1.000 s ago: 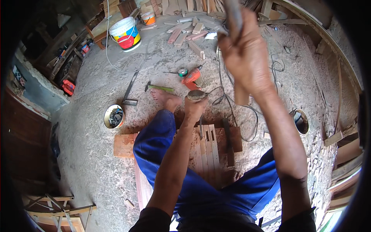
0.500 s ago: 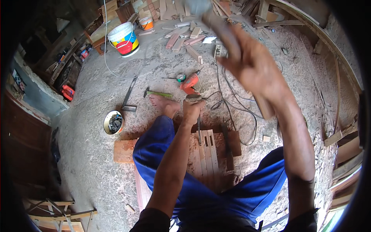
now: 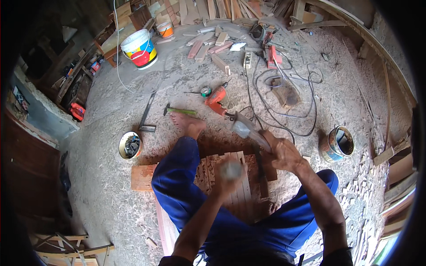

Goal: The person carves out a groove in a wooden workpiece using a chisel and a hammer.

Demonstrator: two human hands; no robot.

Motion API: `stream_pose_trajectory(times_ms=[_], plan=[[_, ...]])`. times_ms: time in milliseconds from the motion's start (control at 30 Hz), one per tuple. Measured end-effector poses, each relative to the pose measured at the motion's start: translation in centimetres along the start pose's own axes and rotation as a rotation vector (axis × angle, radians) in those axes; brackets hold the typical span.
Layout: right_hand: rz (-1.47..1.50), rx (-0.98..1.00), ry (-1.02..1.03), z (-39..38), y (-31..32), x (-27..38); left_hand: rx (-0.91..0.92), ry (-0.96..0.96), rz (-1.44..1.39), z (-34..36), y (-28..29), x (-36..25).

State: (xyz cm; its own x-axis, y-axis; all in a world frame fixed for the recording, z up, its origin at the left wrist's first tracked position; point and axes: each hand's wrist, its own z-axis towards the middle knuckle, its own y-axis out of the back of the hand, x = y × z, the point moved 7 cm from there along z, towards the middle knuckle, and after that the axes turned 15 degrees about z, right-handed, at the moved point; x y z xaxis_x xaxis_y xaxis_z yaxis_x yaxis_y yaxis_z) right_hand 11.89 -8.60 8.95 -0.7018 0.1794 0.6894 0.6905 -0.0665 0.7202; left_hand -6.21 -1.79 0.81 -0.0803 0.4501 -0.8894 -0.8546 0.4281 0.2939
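My left hand [image 3: 225,182] is closed around a chisel [image 3: 232,170], whose pale, round handle end faces up. It is blurred, and the blade is hidden under the hand. Below it several light wooden strips [image 3: 242,188] lie side by side between my legs, across a reddish board [image 3: 143,177]. My right hand [image 3: 285,154] grips a wooden mallet [image 3: 255,134] by its handle. The mallet's whitish head hangs to the upper left of that hand, beyond the chisel and apart from it. Beside the strips is a dark, narrow bar [image 3: 261,170].
Ahead lie a red drill [image 3: 216,101], a green-handled hammer [image 3: 181,110], a metal square [image 3: 147,116] and a red power tool [image 3: 273,57] with looped cords. A tub of metal bits [image 3: 131,145] stands left, a can [image 3: 337,144] right. Wood offcuts [image 3: 211,46] are scattered farther off.
My right hand has swung the mallet down from high at the upper right to near the strips. My left hand has drawn the chisel nearer to me, over the strips.
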Motion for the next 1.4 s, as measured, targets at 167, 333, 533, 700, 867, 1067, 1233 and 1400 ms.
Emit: stream_pose_trajectory(times_ms=[167, 333, 533, 700, 867, 1067, 1233, 1400], plan=[[-0.053, 0.017, -0.014, -3.7, -7.4, -11.1, 0.34, -0.514, 0.023, -3.2, 0.8, -3.3], [-0.38, 0.335, 0.086, -7.7, -13.0, -14.6, 0.341, 0.125, 0.077, 7.2, 0.3, 1.0], [-0.263, 0.465, 0.411, -11.3, -16.6, -11.3, 0.263, -0.039, 0.111, 4.6, 1.1, -1.8], [-0.331, 0.579, 0.598, -12.2, -19.5, -10.1, 0.089, -0.078, 0.014, 2.6, 1.8, -0.9], [-0.231, 0.63, 0.571, -11.8, -19.2, -10.2, -0.155, -0.455, -0.016, 4.5, 12.1, -14.4], [-0.586, 0.557, 0.492, -4.1, -17.1, -11.4, -0.597, -0.145, -0.162, 10.2, 14.3, -7.2], [-0.27, 0.136, -0.051, 3.1, -10.8, -12.6, -0.257, -0.003, -0.257, 7.0, 9.1, -1.3], [0.795, -0.263, -0.165, 0.8, -9.1, -15.6, -0.102, 0.14, -0.359, 5.1, 4.7, 1.9]])
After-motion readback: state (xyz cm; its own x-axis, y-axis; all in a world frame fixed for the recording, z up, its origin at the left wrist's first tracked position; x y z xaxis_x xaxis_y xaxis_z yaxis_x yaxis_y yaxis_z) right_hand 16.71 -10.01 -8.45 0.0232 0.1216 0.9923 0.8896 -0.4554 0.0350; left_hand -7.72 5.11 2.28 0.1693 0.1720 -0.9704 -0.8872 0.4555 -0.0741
